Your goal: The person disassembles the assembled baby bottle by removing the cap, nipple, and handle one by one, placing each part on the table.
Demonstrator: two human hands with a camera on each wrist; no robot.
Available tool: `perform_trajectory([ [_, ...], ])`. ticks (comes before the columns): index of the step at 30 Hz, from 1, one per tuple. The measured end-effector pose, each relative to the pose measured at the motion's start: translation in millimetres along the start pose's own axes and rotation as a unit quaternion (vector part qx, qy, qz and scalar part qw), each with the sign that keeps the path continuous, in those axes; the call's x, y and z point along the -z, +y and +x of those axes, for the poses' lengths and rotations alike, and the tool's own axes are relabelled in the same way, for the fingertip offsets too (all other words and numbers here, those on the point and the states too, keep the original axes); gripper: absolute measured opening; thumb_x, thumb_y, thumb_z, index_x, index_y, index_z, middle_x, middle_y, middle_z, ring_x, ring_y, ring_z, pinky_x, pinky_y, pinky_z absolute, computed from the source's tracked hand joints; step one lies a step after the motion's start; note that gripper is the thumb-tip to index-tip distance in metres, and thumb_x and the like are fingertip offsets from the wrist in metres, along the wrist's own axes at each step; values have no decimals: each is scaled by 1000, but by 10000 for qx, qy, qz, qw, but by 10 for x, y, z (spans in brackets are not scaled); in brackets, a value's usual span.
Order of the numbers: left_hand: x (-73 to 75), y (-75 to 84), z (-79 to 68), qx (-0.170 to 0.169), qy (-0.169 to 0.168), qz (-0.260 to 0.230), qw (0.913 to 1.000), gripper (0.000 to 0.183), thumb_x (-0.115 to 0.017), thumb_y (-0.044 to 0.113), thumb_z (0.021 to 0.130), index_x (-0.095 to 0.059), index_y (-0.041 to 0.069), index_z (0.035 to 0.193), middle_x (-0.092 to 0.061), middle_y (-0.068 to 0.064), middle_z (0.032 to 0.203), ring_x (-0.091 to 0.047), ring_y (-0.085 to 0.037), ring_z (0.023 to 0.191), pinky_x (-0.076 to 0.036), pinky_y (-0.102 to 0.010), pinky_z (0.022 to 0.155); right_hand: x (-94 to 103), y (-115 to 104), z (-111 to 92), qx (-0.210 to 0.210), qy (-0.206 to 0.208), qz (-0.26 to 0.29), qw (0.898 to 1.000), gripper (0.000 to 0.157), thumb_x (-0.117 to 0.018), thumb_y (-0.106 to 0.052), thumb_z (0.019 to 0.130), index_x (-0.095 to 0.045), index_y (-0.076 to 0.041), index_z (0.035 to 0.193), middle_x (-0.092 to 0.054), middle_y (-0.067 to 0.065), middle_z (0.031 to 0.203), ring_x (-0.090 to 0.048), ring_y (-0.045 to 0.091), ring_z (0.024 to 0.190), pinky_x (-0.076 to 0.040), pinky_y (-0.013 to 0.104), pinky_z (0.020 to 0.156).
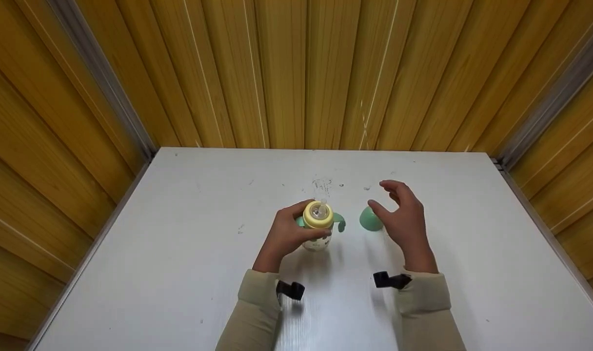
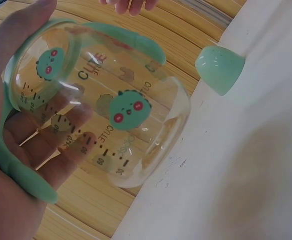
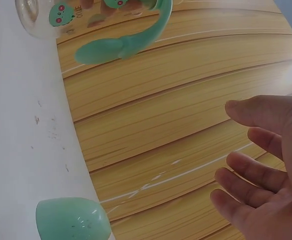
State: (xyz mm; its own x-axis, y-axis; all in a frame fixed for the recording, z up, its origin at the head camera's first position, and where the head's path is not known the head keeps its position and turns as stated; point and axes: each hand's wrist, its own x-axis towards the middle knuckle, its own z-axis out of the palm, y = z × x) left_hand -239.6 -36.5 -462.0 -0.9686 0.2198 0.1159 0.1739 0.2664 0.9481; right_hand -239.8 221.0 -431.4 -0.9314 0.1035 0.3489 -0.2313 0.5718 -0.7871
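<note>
A clear baby bottle [image 2: 100, 100] with a yellow collar, green side handles and printed cartoon faces is gripped by my left hand [image 1: 289, 231], thumb and fingers round its upper part. The bottle's spout [image 1: 322, 208] shows uncovered in the head view. In the left wrist view its base is clear of the white surface. My right hand [image 1: 405, 222] is held with its fingers apart and slightly bent, nothing between them. Just left of that hand, a green dome-shaped cap [image 1: 370, 219] stands on the table, seen also in the right wrist view.
The white table [image 1: 179, 219] carries small dark scuff marks near its middle. Ribbed wood-look panels [image 1: 282, 73] rise behind it and on both sides, with grey metal posts [image 1: 101, 78] at the back corners. Each sleeve bears a black wrist mount [image 1: 291, 290].
</note>
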Motion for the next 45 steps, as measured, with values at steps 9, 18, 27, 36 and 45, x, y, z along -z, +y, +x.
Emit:
perform_trajectory([
  [9,8,28,-2,-27,12,51,10000,78,-90,48,58,-63,29,127,-66,15,118,-59,-12,111,-46,-44,99,32,-119,-26,106,-50,-11,9999,48,-73,-25,87,-56,-11,130,-56,7,132,-52,27,126,-41,43,109],
  [18,10,15,-3,18,-9,48,10000,73,-91,47,58,-63,35,124,-66,15,117,-59,-12,110,-46,-44,100,45,-221,-69,397,-105,-70,9991,50,-75,-18,84,-56,-10,129,-56,8,133,-53,29,126,-42,44,108],
  [27,7,41,-12,43,-29,54,10000,70,-91,44,60,-62,37,123,-65,16,118,-59,-12,111,-46,-45,100,61,-309,-99,488,-252,-139,9984,51,-76,-18,83,-56,-12,130,-55,7,135,-51,28,129,-42,44,108],
  [36,0,59,-17,50,-44,-9,10000,67,-91,37,62,-63,36,124,-65,16,117,-59,-12,110,-46,-46,100,81,-345,-112,733,-308,-126,9968,50,-77,-20,83,-57,-12,129,-56,6,134,-51,27,128,-42,45,107],
  [45,7,55,-15,-106,-46,14,9999,70,-91,43,60,-63,35,124,-66,16,116,-59,-11,109,-47,-43,98,97,-392,-128,954,-385,-134,9946,48,-79,-18,81,-59,-13,125,-58,5,132,-53,24,125,-44,43,106],
])
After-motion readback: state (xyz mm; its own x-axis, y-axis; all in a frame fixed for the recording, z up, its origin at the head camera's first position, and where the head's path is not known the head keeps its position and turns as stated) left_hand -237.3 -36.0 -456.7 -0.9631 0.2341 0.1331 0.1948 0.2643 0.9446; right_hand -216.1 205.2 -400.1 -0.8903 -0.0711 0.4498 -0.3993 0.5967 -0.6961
